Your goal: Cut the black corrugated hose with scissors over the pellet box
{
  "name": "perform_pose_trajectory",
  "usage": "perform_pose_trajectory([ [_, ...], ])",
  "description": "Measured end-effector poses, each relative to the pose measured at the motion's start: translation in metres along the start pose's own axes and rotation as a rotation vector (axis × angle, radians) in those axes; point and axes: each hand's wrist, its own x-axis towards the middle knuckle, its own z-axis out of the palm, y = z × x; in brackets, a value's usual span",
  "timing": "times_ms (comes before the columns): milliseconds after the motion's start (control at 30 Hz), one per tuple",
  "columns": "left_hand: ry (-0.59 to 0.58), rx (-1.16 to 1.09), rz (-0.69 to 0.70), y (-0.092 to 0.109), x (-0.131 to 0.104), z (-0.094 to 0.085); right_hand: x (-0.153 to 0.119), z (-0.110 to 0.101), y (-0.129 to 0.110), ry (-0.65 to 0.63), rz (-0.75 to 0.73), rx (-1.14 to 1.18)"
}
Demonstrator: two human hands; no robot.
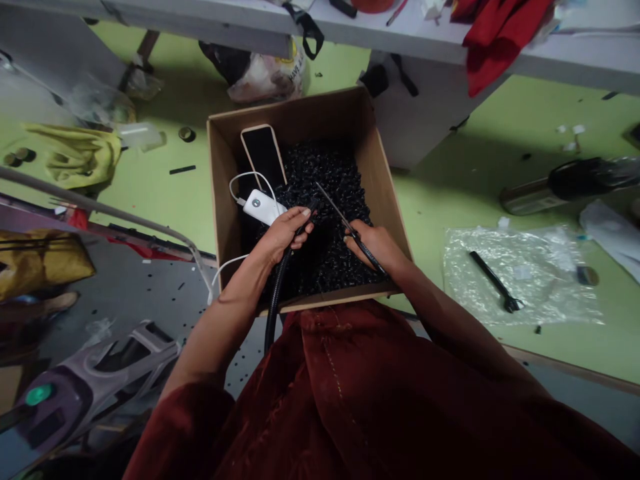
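Note:
In front of my body stands an open cardboard box (217,193) with a heap of small black pieces (330,167) in it. Over the heap, my left hand (290,230) is closed around a black ribbed tube (277,293), which runs down over the box's near edge. My right hand (373,243) grips a black-handled tool with a long thin metal blade (334,204); whether it is a knife or scissors I cannot tell. The blade points up and left, apart from my left fingers. A phone (265,155) and a white power bank (263,208) with a cable lie inside the box's left part.
The box is on a green surface (430,247). On the right, a plastic bag (550,267) lies under a black fork-ended tool (493,277), near a steel flask (545,188). A yellow cloth (83,155) is at left. A grey shelf (425,40) crosses above.

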Motion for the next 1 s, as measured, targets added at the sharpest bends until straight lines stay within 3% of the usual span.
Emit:
perform_pose_trajectory([
  [433,0.056,0.063,0.004,-0.0004,-0.0003,0.0051,0.0009,0.003,0.0007,0.014,-0.08,-0.003],
  [767,0.042,0.047,0.015,0.0027,-0.0027,0.0072,0.0017,0.0024,0.0029,0.002,-0.027,0.009],
  [1000,0.092,0.002,0.086,0.0047,-0.0031,0.0052,0.0041,0.0047,0.0038,-0.03,-0.084,0.046],
])
